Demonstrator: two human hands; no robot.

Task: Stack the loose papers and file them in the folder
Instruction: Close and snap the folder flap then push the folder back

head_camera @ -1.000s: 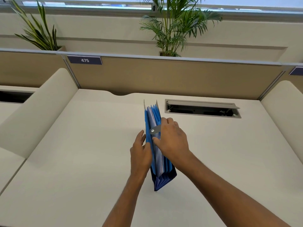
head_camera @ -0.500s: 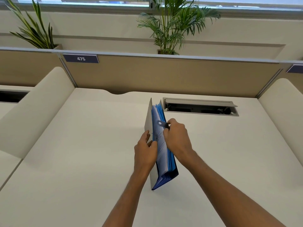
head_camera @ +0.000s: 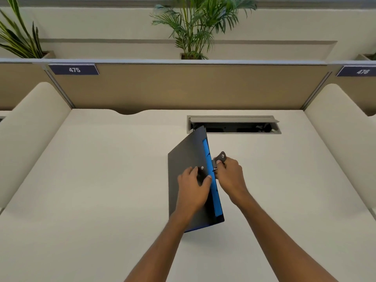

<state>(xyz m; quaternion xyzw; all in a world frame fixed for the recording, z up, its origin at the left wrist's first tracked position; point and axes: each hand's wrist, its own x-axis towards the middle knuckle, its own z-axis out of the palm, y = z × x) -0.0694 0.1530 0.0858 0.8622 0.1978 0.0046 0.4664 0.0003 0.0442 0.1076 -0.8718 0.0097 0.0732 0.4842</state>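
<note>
A dark grey expanding folder with blue pockets stands tilted on the desk, its grey cover facing me and leaning left. My left hand grips the cover near its snap stud, thumb across the folder's edge. My right hand pinches the grey closure strap, which sticks out to the right of the folder. The papers inside are hidden by the cover.
An open cable tray is set into the desk just behind the folder. Beige partition panels close the back, rounded side dividers flank the desk, and potted plants stand beyond.
The folder has gone from gaping with blue pockets and papers showing to nearly closed, cover swung towards me and leaning left. My right hand pulled the strap out to the right.
</note>
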